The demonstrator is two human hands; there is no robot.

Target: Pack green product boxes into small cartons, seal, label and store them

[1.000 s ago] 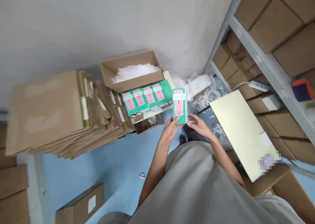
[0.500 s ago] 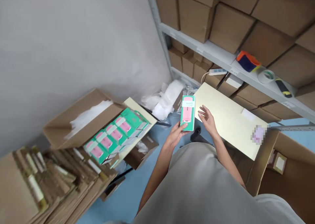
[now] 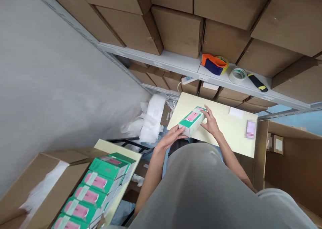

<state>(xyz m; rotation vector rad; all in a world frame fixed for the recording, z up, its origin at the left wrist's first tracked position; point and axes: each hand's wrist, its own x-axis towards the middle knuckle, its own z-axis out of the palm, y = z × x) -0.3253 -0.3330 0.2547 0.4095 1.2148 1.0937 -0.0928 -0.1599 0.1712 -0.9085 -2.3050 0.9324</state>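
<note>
A green and white product box [image 3: 191, 121] with a pink picture on its face is tilted in front of me, over the cream tabletop [image 3: 221, 132]. My left hand [image 3: 173, 136] grips its near lower end, thumb on the face and fingers beneath. At the far end, my right hand [image 3: 210, 121] is curved round the upper right corner, thumb and fingers at the box's edge. Several matching green boxes [image 3: 87, 194] stand in a row on another cream board at lower left.
A metal shelf [image 3: 181, 59] full of cartons spans the back, bearing an orange and blue tape dispenser [image 3: 213, 64], a tape roll [image 3: 237, 75] and a box cutter [image 3: 258, 82]. An open carton [image 3: 294, 168] stands right. White wrapping [image 3: 152, 118] lies by the wall.
My view has turned right. The box has moved from beside the table to over it and tipped. My right hand, apart from the box before, now touches its far end.
</note>
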